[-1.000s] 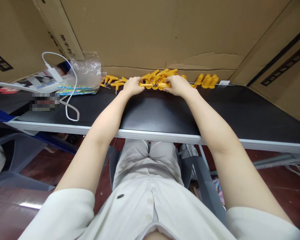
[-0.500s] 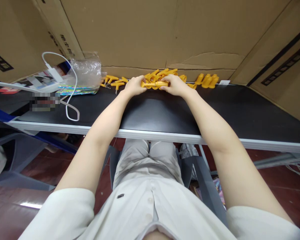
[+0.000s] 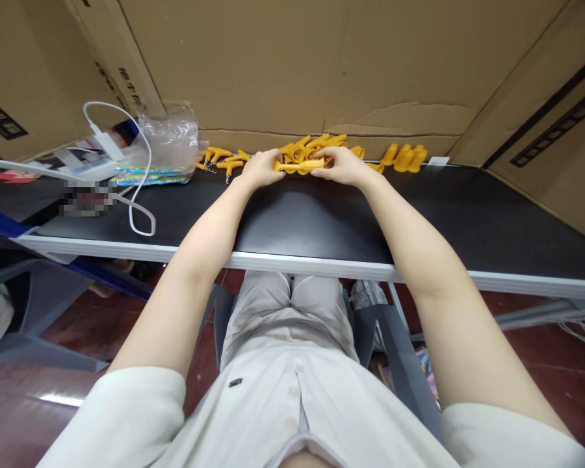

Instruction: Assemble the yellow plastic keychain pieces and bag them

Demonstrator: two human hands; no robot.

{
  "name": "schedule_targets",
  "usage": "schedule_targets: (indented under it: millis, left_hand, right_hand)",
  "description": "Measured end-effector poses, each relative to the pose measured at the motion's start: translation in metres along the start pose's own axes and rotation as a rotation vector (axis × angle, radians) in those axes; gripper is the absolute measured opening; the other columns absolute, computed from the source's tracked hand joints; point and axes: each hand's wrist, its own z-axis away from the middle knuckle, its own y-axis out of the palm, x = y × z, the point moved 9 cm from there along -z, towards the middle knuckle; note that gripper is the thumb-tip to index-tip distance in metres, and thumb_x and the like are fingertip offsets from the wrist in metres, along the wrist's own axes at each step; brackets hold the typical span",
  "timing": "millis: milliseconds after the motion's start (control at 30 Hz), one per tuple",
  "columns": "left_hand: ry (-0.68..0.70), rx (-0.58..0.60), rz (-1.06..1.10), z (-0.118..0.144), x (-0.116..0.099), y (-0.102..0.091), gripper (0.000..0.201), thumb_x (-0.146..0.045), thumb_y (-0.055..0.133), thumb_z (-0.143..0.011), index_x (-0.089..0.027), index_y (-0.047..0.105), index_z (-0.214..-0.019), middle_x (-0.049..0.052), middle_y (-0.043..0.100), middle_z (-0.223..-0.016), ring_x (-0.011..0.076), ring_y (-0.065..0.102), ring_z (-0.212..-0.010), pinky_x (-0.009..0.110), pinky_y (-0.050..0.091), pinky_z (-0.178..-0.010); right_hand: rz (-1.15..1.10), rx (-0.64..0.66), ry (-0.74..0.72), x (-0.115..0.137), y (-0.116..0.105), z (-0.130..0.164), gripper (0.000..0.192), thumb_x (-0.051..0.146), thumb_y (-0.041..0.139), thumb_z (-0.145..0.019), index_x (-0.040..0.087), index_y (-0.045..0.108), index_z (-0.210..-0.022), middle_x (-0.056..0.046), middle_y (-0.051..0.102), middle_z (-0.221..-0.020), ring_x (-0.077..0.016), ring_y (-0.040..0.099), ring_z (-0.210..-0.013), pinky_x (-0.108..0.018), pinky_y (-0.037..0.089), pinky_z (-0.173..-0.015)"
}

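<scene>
A yellow plastic piece held between two hands at the far edge of the worktop.

The yellow piece (image 3: 298, 166) is gripped level at its two ends, the left hand (image 3: 259, 168) with fingers closed on its left end and the right hand (image 3: 344, 166) closed on its right end. It is held just above the black worktop (image 3: 312, 214), near a pile of yellow parts (image 3: 312, 146). A plastic bag (image 3: 168, 140) and a white cable (image 3: 139, 195) lie to the left.

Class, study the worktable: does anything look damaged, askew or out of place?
Yes: the cardboard wall behind the yellow plastic pieces is creased and torn along a jagged line. A white cable loops loosely across the black table.
</scene>
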Motion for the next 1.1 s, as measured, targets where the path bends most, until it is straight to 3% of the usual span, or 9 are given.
schedule_targets:
  millis: [167,367,600,733,933,1100]
  left_hand:
    - [-0.004,-0.006,0.029,-0.003,0.004,0.001,0.048,-0.034,0.071,-0.089,-0.020,0.072,-0.134,0.013,0.078,-0.127,0.0375,0.069,-0.128,0.046,0.053,-0.115]
    - [0.017,-0.006,0.046,-0.002,0.003,0.002,0.046,-0.033,0.070,-0.088,-0.023,0.072,-0.132,0.011,0.077,-0.123,0.0378,0.068,-0.127,0.047,0.053,-0.115]
    - [0.061,-0.034,0.083,-0.004,0.004,0.001,0.044,-0.033,0.070,-0.085,-0.024,0.072,-0.128,0.009,0.078,-0.115,0.0366,0.070,-0.124,0.048,0.053,-0.114]
    - [0.049,-0.027,0.077,-0.003,0.001,0.001,0.042,-0.032,0.070,-0.086,-0.023,0.071,-0.127,0.009,0.078,-0.116,0.0362,0.070,-0.123,0.047,0.053,-0.112]
    - [0.023,-0.034,0.084,-0.003,0.002,0.000,0.039,-0.031,0.071,-0.087,-0.024,0.072,-0.125,0.009,0.077,-0.117,0.0360,0.070,-0.123,0.045,0.053,-0.112]
    - [0.030,-0.028,0.098,-0.005,0.004,0.002,0.040,-0.032,0.072,-0.088,-0.024,0.072,-0.127,0.008,0.077,-0.118,0.0353,0.069,-0.124,0.044,0.053,-0.112]
  right_hand:
    - [-0.132,-0.008,0.019,-0.013,-0.001,-0.005,0.064,0.046,0.101,-0.078,0.019,0.079,-0.133,-0.013,0.082,-0.118,-0.0325,0.080,-0.105,-0.052,0.069,-0.099]
    - [-0.212,0.058,0.091,-0.018,-0.001,-0.002,0.047,0.058,0.102,-0.080,0.024,0.077,-0.101,-0.012,0.083,-0.098,-0.0339,0.083,-0.100,-0.052,0.071,-0.092]
    - [-0.401,0.176,0.167,-0.018,0.010,0.004,0.064,0.087,0.078,-0.092,0.024,0.075,-0.095,-0.012,0.079,-0.080,-0.0335,0.084,-0.086,-0.047,0.070,-0.081]
    - [-0.356,0.183,0.204,-0.018,0.013,0.006,0.080,0.101,0.059,-0.093,0.023,0.076,-0.100,-0.012,0.077,-0.075,-0.0319,0.082,-0.078,-0.045,0.069,-0.076]
    - [-0.269,0.194,0.234,-0.012,0.014,0.010,0.091,0.106,0.043,-0.095,0.022,0.078,-0.099,-0.016,0.078,-0.077,-0.0343,0.083,-0.078,-0.045,0.068,-0.076]
    - [-0.211,0.172,0.200,-0.012,0.014,0.008,0.094,0.108,0.041,-0.092,0.022,0.078,-0.095,-0.015,0.079,-0.080,-0.0330,0.084,-0.080,-0.044,0.067,-0.078]
